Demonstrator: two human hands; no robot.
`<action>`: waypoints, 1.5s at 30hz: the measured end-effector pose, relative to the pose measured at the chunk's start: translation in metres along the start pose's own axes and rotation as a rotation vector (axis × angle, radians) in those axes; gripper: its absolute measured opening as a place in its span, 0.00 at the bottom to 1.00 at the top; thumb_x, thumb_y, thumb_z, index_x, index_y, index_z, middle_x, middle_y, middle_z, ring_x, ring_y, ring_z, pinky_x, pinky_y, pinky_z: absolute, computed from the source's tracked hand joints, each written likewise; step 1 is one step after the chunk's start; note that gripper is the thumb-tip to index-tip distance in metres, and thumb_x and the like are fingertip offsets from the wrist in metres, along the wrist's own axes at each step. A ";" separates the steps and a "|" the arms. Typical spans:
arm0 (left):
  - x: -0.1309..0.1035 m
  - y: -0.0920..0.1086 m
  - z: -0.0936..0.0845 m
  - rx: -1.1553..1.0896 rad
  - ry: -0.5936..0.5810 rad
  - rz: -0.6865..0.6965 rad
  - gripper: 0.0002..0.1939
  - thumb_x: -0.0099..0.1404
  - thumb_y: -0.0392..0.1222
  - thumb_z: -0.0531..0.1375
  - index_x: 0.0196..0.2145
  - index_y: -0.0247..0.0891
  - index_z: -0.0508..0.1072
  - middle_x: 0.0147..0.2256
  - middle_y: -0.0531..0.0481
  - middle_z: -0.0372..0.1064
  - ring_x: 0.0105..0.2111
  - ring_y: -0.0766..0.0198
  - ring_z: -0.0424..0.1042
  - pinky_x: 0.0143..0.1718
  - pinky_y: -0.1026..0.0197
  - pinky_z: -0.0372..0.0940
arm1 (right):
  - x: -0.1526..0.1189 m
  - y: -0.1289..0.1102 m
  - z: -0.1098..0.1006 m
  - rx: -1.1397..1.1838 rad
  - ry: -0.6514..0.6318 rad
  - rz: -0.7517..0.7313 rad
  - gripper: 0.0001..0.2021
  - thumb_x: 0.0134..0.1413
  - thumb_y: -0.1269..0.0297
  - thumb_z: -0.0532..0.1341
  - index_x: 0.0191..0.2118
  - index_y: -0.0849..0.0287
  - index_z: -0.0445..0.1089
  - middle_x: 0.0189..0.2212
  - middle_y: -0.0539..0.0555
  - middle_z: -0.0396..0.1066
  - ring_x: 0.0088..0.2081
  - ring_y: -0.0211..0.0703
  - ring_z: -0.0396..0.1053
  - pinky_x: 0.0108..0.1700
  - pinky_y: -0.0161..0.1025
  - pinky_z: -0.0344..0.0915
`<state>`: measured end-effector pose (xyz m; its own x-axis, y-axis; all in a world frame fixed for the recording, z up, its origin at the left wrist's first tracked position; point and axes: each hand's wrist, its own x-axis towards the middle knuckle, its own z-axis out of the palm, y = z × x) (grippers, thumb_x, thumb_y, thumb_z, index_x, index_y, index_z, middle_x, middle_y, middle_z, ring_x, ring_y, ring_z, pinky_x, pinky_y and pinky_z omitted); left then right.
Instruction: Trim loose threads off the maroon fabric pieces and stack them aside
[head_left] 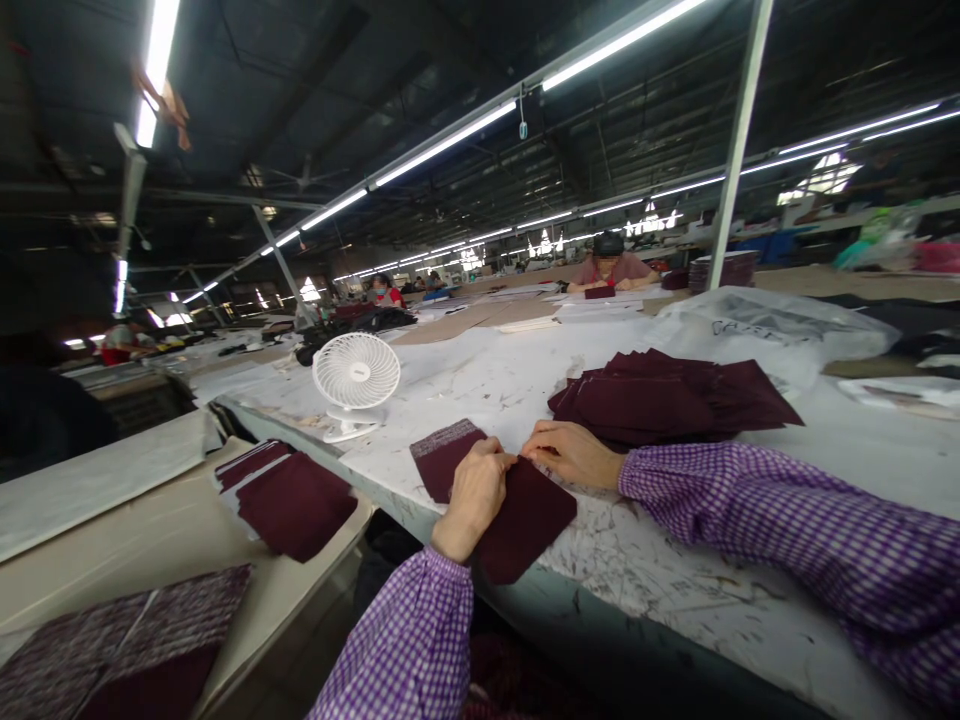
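At the table's front edge lies a maroon fabric piece (529,520), its near corner hanging over the edge. My left hand (478,490) is closed on its upper left edge, thumb and fingers pinched together. My right hand (574,452) pinches the same piece at its top edge, close beside the left fingertips. Whatever small detail sits between the fingertips is too small to make out. Partly behind my left hand is another maroon piece (439,465) with a speckled grey strip along its top. A heap of maroon fabric pieces (667,395) lies just beyond my right hand.
A small white fan (356,375) stands on the white-covered table (480,365). To the left, a lower beige surface (150,530) bears a stack of maroon pieces (296,500) and speckled fabric (127,640). A clear plastic bag (772,325) lies at right. A person (609,265) works farther back.
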<state>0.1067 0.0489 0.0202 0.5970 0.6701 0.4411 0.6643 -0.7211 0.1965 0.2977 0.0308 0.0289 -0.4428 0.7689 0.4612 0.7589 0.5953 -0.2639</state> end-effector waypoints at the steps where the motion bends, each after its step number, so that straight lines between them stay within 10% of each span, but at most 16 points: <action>1: 0.000 0.000 0.000 0.006 -0.005 0.001 0.15 0.65 0.35 0.50 0.34 0.41 0.77 0.32 0.49 0.66 0.35 0.65 0.65 0.36 0.65 0.61 | 0.000 -0.001 0.000 0.004 0.020 -0.015 0.12 0.58 0.67 0.53 0.38 0.59 0.74 0.35 0.54 0.70 0.35 0.39 0.67 0.39 0.35 0.62; 23: -0.033 -0.026 -0.023 -0.226 0.090 -0.066 0.10 0.63 0.35 0.55 0.32 0.39 0.77 0.32 0.50 0.68 0.33 0.66 0.67 0.36 0.65 0.62 | 0.007 -0.005 -0.001 -0.048 -0.130 -0.171 0.18 0.63 0.64 0.46 0.43 0.60 0.71 0.37 0.56 0.72 0.38 0.43 0.65 0.45 0.41 0.58; 36: -0.045 -0.022 -0.029 0.000 0.086 0.065 0.15 0.68 0.36 0.47 0.34 0.38 0.74 0.33 0.48 0.65 0.35 0.63 0.62 0.38 0.62 0.59 | 0.015 -0.019 -0.008 -0.263 -0.347 -0.152 0.19 0.55 0.76 0.50 0.46 0.57 0.71 0.35 0.56 0.69 0.38 0.42 0.64 0.40 0.38 0.56; 45: -0.046 -0.024 -0.030 -0.020 0.067 0.101 0.15 0.67 0.35 0.48 0.35 0.38 0.75 0.33 0.48 0.65 0.35 0.63 0.63 0.40 0.61 0.60 | 0.033 -0.061 -0.023 -0.551 -0.563 -0.197 0.28 0.52 0.80 0.49 0.56 0.49 0.64 0.34 0.57 0.68 0.35 0.44 0.67 0.41 0.42 0.56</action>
<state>0.0503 0.0300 0.0216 0.6288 0.5812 0.5166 0.5930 -0.7882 0.1649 0.2478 0.0144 0.0796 -0.6554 0.7512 -0.0780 0.7031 0.6446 0.3002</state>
